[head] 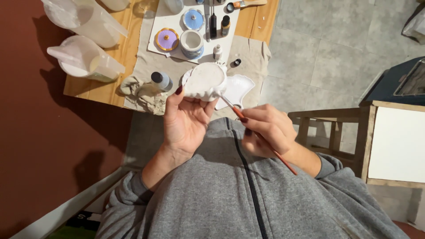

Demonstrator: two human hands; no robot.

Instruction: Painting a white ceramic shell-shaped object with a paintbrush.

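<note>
Two clear plastic measuring jugs (86,57) lie tipped on their sides at the left edge of the wooden table (254,20); the nearer one seems to hold a little pale liquid, though the view is too blurred to be sure. On a white sheet further back stands a small round ceramic jar (191,43), open and painted white inside with a blue band around its wall. Beside it lie two lids, one lilac with an orange rim (167,39) and one pale blue (193,19). Small paint bottles (225,25) stand near them, and a dark-capped bottle (160,81) rests on a crumpled cloth (144,95) at the near edge.

The left hand (186,121) is raised palm up, fingers curled around the underside of a white scalloped ceramic dish (206,80), gripping it from below with the thumb at its left rim. The dish sits above the fingertips, its pale hollow facing the camera, held over the table edge. The right hand (268,130) pinches a thin red-handled paintbrush (259,135) between thumb and fingers, the handle running back past the wrist. The brush tip touches the dish's lower right rim. A white paint palette (241,88) lies just behind the dish on the cloth.
</note>
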